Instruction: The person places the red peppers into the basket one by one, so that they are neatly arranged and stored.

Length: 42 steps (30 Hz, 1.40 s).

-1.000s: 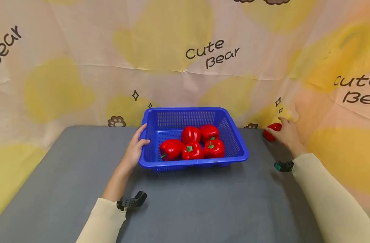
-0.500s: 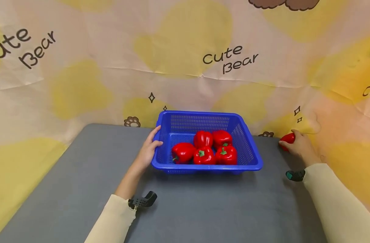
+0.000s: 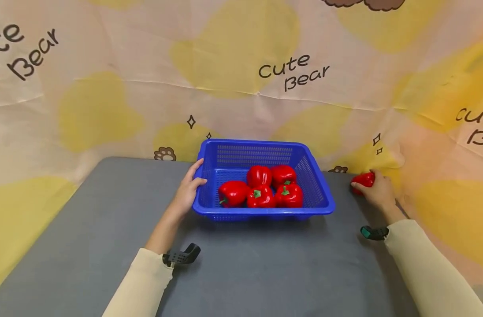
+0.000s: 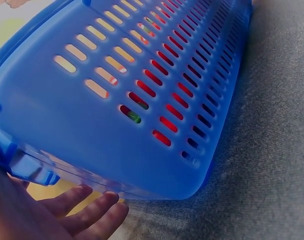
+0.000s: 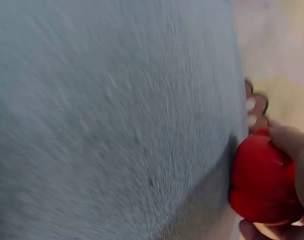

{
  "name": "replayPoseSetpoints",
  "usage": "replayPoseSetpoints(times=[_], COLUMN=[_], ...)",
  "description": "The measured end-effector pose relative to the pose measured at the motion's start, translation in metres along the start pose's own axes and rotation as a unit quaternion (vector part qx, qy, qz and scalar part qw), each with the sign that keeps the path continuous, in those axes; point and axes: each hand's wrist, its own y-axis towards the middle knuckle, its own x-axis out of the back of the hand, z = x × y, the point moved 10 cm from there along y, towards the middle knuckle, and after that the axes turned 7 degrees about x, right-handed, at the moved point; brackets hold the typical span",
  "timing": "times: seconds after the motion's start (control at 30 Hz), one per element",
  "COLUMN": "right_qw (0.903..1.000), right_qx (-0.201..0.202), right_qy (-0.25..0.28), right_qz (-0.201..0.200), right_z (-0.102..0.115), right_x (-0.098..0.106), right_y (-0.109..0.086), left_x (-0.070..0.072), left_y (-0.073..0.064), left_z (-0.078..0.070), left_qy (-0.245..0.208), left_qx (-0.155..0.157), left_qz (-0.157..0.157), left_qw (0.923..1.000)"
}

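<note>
A blue perforated plastic basket (image 3: pixel 225 211) stands on the grey table, with several glossy red bell peppers (image 3: pixel 259 176) grouped in its middle and right part. My left hand (image 3: pixel 186 189) grips the basket's left rim, thumb over the edge. In the left wrist view, that hand's fingers (image 4: pixel 91 212) lie under the rim, outside the slotted wall. To the right of the basket, my right hand (image 3: pixel 380 191) holds another red bell pepper (image 3: pixel 362 182) between thumb and fingers, low at the table's back edge. The right wrist view shows this pepper (image 5: pixel 262 180) close up, partly covered by the hand.
A pale cloth backdrop (image 3: pixel 233 53) with yellow patches and printed words rises behind the table and along its right side. The grey tabletop (image 3: pixel 265 268) stretches in front of the basket and to its left. A dark device (image 3: pixel 182 255) is strapped to each wrist.
The head view has shifted slightly. My right hand, with the red bell pepper, is a little nearer to me than one second ago. My left hand keeps its grip on the basket rim.
</note>
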Motion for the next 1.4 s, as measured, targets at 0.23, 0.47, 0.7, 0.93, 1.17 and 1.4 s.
replayPoseSetpoints(times=[0.23,0.47,0.7,0.93,1.17,1.4], right_qw=[0.994,0.9778,0.9077,0.7641,0.6333,0.6546], right_qx=[-0.008,-0.014,0.012,0.081,0.088,0.084], right_qy=[0.098,0.185,0.406,0.639,0.769,0.751], right_qz=[-0.047,-0.097,-0.104,-0.042,0.023,0.015], right_z=[0.044,0.096,0.163,0.235,0.281,0.286], right_x=[0.002,0.022,0.032,0.032,0.016,-0.002], right_y=[-0.005,-0.021,-0.038,-0.059,-0.059,-0.067], left_x=[0.011,0.013,0.018,0.018,0.015,0.001], left_y=[-0.001,-0.001,-0.001,-0.001,-0.002,0.002], left_z=[-0.006,-0.007,-0.009,-0.006,-0.002,-0.002], left_qy=[0.012,0.017,0.019,0.024,0.022,0.008], left_qx=[-0.001,-0.001,-0.001,0.004,0.007,0.004], left_qz=[-0.006,-0.008,-0.01,-0.011,-0.009,0.005], left_qw=[0.9999,0.9998,0.9998,0.9996,0.9997,0.9999])
